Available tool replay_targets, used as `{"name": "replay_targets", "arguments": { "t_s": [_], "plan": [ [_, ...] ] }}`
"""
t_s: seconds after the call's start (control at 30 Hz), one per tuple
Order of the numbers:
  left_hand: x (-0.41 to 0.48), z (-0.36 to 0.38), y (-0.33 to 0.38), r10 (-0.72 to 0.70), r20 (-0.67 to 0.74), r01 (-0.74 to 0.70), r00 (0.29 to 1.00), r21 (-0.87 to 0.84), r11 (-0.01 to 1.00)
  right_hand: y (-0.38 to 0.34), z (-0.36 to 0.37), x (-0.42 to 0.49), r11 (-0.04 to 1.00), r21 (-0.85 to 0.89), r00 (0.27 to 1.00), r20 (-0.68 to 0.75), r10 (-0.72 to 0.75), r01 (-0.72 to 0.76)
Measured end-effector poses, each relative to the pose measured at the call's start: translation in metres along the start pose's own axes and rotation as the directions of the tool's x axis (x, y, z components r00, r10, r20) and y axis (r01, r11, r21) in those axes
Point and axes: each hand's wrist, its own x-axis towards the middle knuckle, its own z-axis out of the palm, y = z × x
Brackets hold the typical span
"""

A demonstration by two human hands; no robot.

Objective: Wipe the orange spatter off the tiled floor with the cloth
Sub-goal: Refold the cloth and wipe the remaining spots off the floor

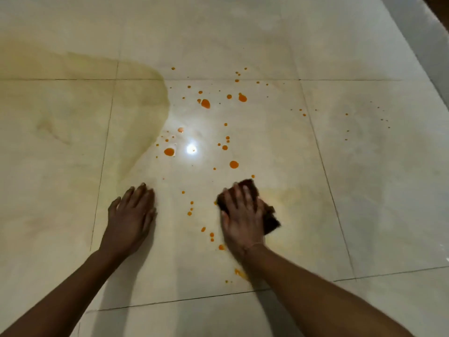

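The right hand (243,215) was laid flat on a dark brown cloth (269,220), its fingers (239,195) spread wide and pressed down on the fabric rather than curled around it. The cloth was seen under the palm, showing at 12 o'clock past the fingertips and at 3 to 4 o'clock beside the hand, and it lay on the pale tiled floor (364,190). The hand was blurred, so the thumb's hold could not be told. The left hand (132,217) was placed flat on the bare tile, fingers extended and close together, nothing held. Orange spatter (205,103) was scattered over the tile, mostly toward 12 o'clock of both hands, with smaller drops between the hands. A faint yellowish smear (286,198) was seen just beside the cloth at 2 o'clock.
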Motion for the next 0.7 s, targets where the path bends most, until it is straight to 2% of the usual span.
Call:
{"name": "replay_targets", "arguments": {
  "t_s": [0.07, 0.1, 0.17, 0.23, 0.27, 0.33, 0.37, 0.4, 0.47, 0.5, 0.57, 0.63, 0.7],
  "plan": [
    [-0.007, 0.004, -0.013, -0.062, -0.002, 0.062, 0.998, -0.041, 0.997, -0.033, 0.012, -0.040, 0.959, 0.023, 0.956, 0.070, -0.284, 0.283],
    [-0.008, 0.008, -0.014, -0.059, -0.005, 0.059, 0.998, -0.046, 0.997, -0.026, 0.011, -0.071, 0.929, 0.030, 0.921, 0.119, -0.370, 0.370],
    [-0.009, 0.011, -0.013, -0.067, -0.011, 0.066, 0.998, -0.065, 0.996, 0.015, -0.005, -0.108, 0.892, 0.024, 0.874, 0.193, -0.447, 0.451],
    [-0.009, 0.014, -0.010, -0.095, -0.002, 0.095, 0.995, -0.087, 0.992, 0.053, -0.011, -0.090, 0.916, -0.013, 0.906, 0.157, -0.394, 0.401],
    [-0.010, 0.016, -0.010, -0.107, -0.010, 0.106, 0.994, -0.090, 0.990, 0.054, -0.012, -0.062, 0.956, -0.026, 0.949, 0.135, -0.286, 0.292],
    [-0.011, 0.022, -0.010, -0.108, -0.047, 0.103, 0.993, -0.083, 0.991, 0.019, -0.006, 0.004, 0.999, -0.013, 0.998, 0.037, -0.048, 0.048],
    [-0.011, 0.025, -0.010, -0.106, -0.064, 0.101, 0.992, -0.072, 0.992, -0.011, -0.001, 0.022, 1.000, -0.004, 1.000, 0.021, -0.014, 0.014],
    [-0.011, 0.026, -0.009, -0.102, -0.072, 0.098, 0.992, -0.059, 0.993, -0.037, 0.007, 0.023, 0.998, 0.002, 0.998, 0.011, -0.060, 0.060],
    [-0.012, 0.026, -0.008, -0.110, -0.083, 0.106, 0.990, -0.051, 0.993, -0.060, 0.020, -0.020, 0.949, 0.015, 0.945, 0.088, -0.314, 0.314],
    [-0.013, 0.025, -0.008, -0.114, -0.086, 0.110, 0.990, -0.053, 0.993, -0.051, 0.018, -0.056, 0.908, 0.022, 0.898, 0.135, -0.418, 0.419],
    [-0.014, 0.023, -0.007, -0.114, -0.074, 0.110, 0.991, -0.051, 0.993, -0.004, -0.005, -0.102, 0.869, 0.040, 0.846, 0.209, -0.490, 0.494],
    [-0.014, 0.021, -0.005, -0.111, -0.057, 0.109, 0.992, -0.028, 0.994, 0.042, -0.013, -0.083, 0.908, -0.002, 0.894, 0.175, -0.411, 0.418],
    [-0.014, 0.023, -0.007, -0.106, -0.071, 0.105, 0.992, -0.019, 0.994, 0.037, -0.012, -0.011, 0.986, -0.021, 0.982, 0.095, -0.165, 0.167]
  ]
}}
